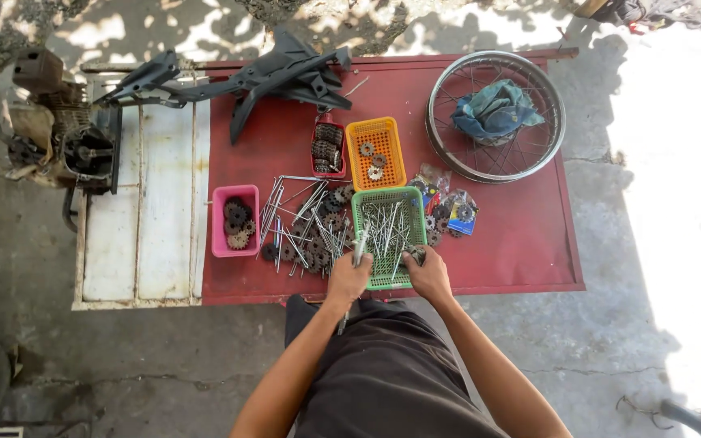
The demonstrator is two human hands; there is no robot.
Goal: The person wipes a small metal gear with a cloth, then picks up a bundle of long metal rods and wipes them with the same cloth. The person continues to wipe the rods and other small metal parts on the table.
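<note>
Two hands work at the near edge of a red tabletop [521, 235], at lower centre of the frame. The left hand [347, 278] is closed around a bundle of thin metal spokes [360, 247], their upper ends leaning over the rim of a green basket [359, 207] and a lower end showing below the fist. The right hand [429, 276] is curled at the basket's near right corner, touching it; whether it pinches anything small cannot be told. The basket sits close to the person, within short reach, and holds more spokes lying loose.

Sorting appears to be by kind. A pink tray [219, 223] at left holds sprockets; an orange basket [357, 134] and a small red tray [318, 126] behind hold further toothed parts. Loose spokes and sprockets [306, 231] lie spread between the pink tray and the green basket. Packeted parts [448, 211] lie just right of the green basket.

A spoked wheel rim [444, 93] with a blue rag [492, 109] inside occupies the upper right corner. Black plastic fairing [285, 77] overhangs the far edge. Bare red surface remains at the right side. A white panel [139, 211] adjoins the tabletop's left edge.
</note>
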